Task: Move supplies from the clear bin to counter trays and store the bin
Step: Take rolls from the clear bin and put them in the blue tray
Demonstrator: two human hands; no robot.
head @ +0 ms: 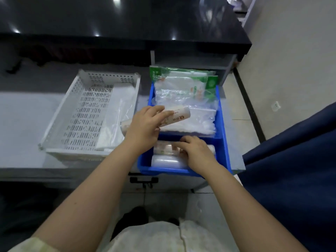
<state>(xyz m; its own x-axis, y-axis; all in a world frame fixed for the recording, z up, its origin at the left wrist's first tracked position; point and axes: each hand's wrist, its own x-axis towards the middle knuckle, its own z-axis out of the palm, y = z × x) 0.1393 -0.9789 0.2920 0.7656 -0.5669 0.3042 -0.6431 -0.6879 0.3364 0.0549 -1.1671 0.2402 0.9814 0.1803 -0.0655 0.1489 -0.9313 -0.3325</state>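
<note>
My left hand (145,124) grips a cream printed roll (179,116) and holds it slanted over the left wall of the blue tray (222,131). My right hand (195,151) rests on another printed roll (164,149) in the tray's near compartment, fingers curled over it. A plain white roll (167,161) lies just in front of that one. The far compartment holds clear plastic bags (183,99) and green-labelled packs (211,84). No clear bin is in view.
A white perforated basket (60,113) stands left of the blue tray on the grey counter (21,128), with clear plastic sheets (116,124) along its right side. A black raised shelf (127,20) runs behind. Dark blue fabric (291,170) hangs at the right.
</note>
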